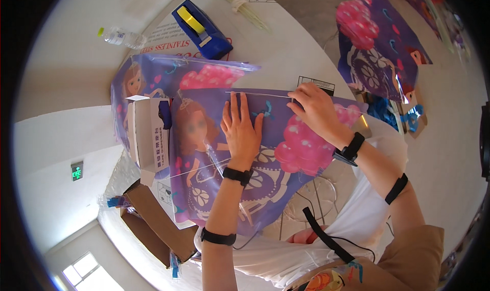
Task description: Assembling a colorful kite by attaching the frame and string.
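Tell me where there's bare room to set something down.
The white surface shows a bare patch between the blue tape dispenser, the bundled sticks and the purple sheet beneath the left hand. It's crowded farther left, around the white carton.

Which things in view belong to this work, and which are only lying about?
Apparently in use:
- purple printed plastic sheet under left hand
- thin white strip at right hand
- blue plastic tape dispenser, possibly

Probably lying about:
- clear plastic bottle, yellow-green cap
- open brown cardboard box

The purple sheet (268, 135) looks like smooth, glossy plastic, the brown box (162, 219) like matt cardboard.
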`<control>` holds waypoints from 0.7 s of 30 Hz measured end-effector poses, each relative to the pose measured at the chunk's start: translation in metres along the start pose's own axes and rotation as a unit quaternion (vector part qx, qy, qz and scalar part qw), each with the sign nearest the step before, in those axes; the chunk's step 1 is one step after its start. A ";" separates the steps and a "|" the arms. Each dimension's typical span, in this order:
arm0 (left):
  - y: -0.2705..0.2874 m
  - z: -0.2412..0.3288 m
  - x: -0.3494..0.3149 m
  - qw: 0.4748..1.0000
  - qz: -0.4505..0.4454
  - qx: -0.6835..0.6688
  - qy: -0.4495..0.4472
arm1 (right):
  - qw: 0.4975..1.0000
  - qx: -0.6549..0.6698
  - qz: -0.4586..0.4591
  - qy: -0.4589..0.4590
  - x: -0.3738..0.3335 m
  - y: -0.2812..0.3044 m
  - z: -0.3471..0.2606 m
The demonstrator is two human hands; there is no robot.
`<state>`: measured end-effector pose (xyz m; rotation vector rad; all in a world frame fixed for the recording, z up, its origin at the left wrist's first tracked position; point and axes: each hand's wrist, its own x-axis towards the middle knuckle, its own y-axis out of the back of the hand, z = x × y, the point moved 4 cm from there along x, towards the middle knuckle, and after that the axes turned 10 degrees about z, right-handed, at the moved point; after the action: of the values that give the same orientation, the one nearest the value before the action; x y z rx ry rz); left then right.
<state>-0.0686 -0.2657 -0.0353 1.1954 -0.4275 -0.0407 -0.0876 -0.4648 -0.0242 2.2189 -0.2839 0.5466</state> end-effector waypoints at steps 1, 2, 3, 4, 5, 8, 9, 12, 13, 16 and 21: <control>-0.002 0.000 0.000 0.999 -0.011 0.044 -0.018 | 1.000 0.000 -0.002 0.001 0.000 0.001 0.000; -0.003 -0.001 -0.001 0.995 -0.023 0.089 -0.036 | 1.000 -0.001 -0.002 0.001 0.001 0.001 -0.001; -0.004 -0.001 -0.001 0.995 -0.024 0.087 -0.037 | 1.000 0.000 -0.002 0.002 0.001 0.001 -0.001; -0.004 -0.003 0.000 0.995 -0.018 0.091 -0.035 | 1.000 0.002 -0.003 0.003 0.000 0.001 -0.001; -0.003 -0.004 0.000 0.995 -0.012 0.095 -0.033 | 1.000 0.000 -0.004 0.002 0.000 0.001 -0.001; 0.001 0.003 0.005 0.997 -0.015 0.072 -0.026 | 1.000 0.001 -0.008 0.000 -0.001 0.002 0.004; 0.002 0.002 0.005 0.997 -0.016 0.073 -0.025 | 1.000 0.004 -0.008 0.007 -0.001 0.001 0.003; 0.003 0.003 0.005 0.996 -0.015 0.082 -0.040 | 1.000 0.012 -0.008 0.006 0.000 0.000 0.003; 0.002 0.003 0.005 0.994 -0.021 0.093 -0.046 | 1.000 0.016 -0.007 -0.001 0.000 0.001 0.005; 0.001 0.002 0.005 0.993 -0.021 0.098 -0.055 | 1.000 0.003 0.000 0.018 0.000 0.001 0.004; 0.002 -0.002 0.003 0.994 -0.020 0.096 -0.049 | 1.000 -0.009 0.006 -0.001 0.004 0.009 0.002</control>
<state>-0.0655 -0.2644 -0.0334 1.3947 -0.5017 -0.0958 -0.0867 -0.4722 -0.0176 2.2010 -0.3020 0.5473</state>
